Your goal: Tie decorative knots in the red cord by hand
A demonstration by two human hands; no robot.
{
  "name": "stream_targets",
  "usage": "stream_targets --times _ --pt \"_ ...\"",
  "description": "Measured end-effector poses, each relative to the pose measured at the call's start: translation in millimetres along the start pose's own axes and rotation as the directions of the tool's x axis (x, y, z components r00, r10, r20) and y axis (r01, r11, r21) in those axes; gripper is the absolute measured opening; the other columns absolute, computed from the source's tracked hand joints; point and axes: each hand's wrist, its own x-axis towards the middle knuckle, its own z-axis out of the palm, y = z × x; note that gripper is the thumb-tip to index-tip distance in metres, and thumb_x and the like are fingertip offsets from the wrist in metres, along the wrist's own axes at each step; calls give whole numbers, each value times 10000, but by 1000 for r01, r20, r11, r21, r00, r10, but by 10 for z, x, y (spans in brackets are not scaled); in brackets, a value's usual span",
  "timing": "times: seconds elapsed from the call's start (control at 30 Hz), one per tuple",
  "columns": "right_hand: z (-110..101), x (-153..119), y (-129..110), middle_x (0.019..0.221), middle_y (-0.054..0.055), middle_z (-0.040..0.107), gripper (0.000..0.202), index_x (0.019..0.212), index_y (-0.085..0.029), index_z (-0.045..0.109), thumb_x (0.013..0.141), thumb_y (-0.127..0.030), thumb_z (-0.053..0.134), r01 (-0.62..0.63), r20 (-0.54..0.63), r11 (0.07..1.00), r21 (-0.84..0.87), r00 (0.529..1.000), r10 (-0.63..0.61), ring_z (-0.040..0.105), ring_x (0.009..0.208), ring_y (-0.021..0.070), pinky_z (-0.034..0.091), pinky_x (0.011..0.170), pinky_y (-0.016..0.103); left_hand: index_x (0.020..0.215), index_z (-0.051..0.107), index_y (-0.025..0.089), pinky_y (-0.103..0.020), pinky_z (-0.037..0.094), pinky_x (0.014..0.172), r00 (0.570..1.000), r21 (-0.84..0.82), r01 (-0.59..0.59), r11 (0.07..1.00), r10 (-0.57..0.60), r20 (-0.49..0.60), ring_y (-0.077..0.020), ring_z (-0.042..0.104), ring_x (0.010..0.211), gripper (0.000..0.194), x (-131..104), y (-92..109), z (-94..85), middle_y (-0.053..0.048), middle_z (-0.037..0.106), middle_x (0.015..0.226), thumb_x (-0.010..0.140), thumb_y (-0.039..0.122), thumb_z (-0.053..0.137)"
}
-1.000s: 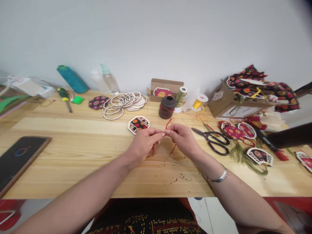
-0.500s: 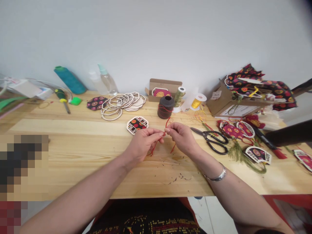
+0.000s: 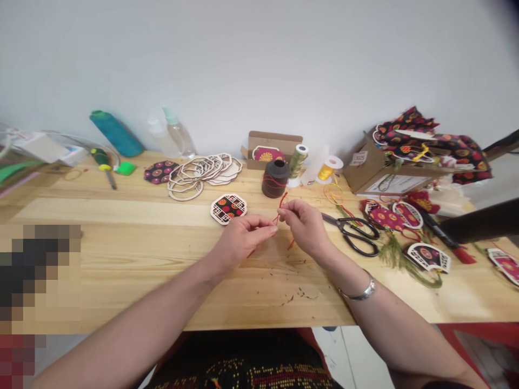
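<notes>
Above the middle of the wooden table, my right hand (image 3: 303, 224) pinches a red cord (image 3: 283, 200) between thumb and fingertips. One end of the cord sticks up above the fingers and another part hangs below the hand. Just to the left, my left hand (image 3: 247, 236) is closed with thumb and index finger together, the red cord running to its fingertips. A bit of red shows under that hand. Behind my left hand lies an octagonal patterned piece (image 3: 228, 209) with a white lattice frame. Black-handled scissors (image 3: 359, 236) lie to the right of my right hand.
A dark thread cone (image 3: 275, 178), a green spool (image 3: 299, 161) and a yellow spool (image 3: 326, 170) stand behind. White frames (image 3: 206, 172) are piled back left. A cardboard box (image 3: 365, 167) with patterned fabric stands at right, near several ornaments (image 3: 428, 256).
My hands have moved slightly apart, my right hand shifting a little to the right and up. The upper end of the red cord now stands higher.
</notes>
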Motion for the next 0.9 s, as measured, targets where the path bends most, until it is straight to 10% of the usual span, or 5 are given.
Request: stream_targets --times 0.53,0.77,0.9 --pt "21 -45 -78 514 -60 497 301 644 -171 471 683 -403 659 -348 268 765 542 934 235 300 385 23 203 382 183 742 722 177 -283 442 674 954 471 -297 830 283 103 -164 565 733 147 -10 -74 21 -56 605 825 744 255 598" --pt "17 -59 -101 494 -67 455 240 637 -168 490 745 -344 611 -261 196 861 437 962 192 325 410 37 227 395 191 697 602 163 -401 355 989 659 572 -498 652 713 -239 -236 489 1105 79 -64 -28 -30 -105 507 1166 756 217 609" --pt "31 -77 -118 505 -60 475 218 641 -167 500 743 -329 604 -245 211 881 404 962 171 342 425 44 251 413 198 996 583 164 -389 400 954 900 175 -383 907 409 -150 -227 531 1091 231 -22 -22 5 -106 576 1150 781 250 580"
